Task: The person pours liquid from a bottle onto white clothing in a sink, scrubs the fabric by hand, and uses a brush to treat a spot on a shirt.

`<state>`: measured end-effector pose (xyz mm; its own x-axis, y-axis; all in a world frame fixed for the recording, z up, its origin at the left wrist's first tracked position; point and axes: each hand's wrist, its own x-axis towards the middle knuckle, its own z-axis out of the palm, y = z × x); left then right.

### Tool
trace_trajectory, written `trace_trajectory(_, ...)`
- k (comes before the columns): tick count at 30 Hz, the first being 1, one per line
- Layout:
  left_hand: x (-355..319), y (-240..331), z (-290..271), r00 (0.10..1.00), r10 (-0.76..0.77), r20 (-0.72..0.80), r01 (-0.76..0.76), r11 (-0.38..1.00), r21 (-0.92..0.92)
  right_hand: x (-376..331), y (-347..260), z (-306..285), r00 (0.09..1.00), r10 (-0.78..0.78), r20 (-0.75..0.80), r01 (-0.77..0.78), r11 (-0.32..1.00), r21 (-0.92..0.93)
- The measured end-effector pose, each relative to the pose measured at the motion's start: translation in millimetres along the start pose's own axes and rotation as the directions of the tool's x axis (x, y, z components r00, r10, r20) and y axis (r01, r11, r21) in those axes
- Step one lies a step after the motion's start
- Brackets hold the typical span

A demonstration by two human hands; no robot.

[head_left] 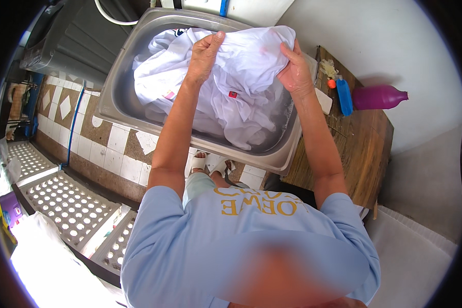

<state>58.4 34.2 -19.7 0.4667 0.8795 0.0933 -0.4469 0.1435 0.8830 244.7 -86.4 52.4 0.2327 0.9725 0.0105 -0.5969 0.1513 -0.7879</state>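
A wet white garment (256,49) is stretched between my two hands above a metal sink basin (108,105). My left hand (204,55) is closed on its left part, thumb on top. At the right edge my right hand (295,69) grips the cloth with the fingers mostly behind it. A faint pinkish patch shows through the raised fabric. More white cloth (161,77) lies bunched in cloudy water below, with a small red tag (232,94) on it. Where the raised piece ends and the rest begins, I cannot tell.
On the wooden counter (351,149) at the right are a purple bottle (377,97) lying down, a blue brush-like item (344,97), a white block (324,101) and a small orange thing (331,83). A grey bin (82,38) stands left of the basin, a perforated rack (72,205) lower left.
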Motion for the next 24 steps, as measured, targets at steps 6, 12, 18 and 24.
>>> trace_trajectory(6, -2, 5, 8, 0.987, -0.152, -0.050, 0.153, 0.988, 0.001, -3, 0, -4, 1.000, 0.015, -0.013, -0.015, 0.999, 0.029)
trace_trajectory(12, 4, 8, 3, 0.970, -0.242, -0.003, 0.242, 0.970, 0.016, 7, 5, -14, 1.000, 0.020, 0.020, -0.022, 0.998, 0.064)
trace_trajectory(18, 4, 9, -4, 0.946, -0.306, 0.111, 0.307, 0.952, 0.000, 12, 15, -19, 0.997, 0.054, -0.049, -0.047, 0.987, 0.151)
trace_trajectory(24, 1, -35, 13, 0.980, 0.115, 0.159, -0.184, 0.825, 0.535, 24, 61, -60, 0.916, -0.350, -0.198, 0.109, 0.691, -0.715)
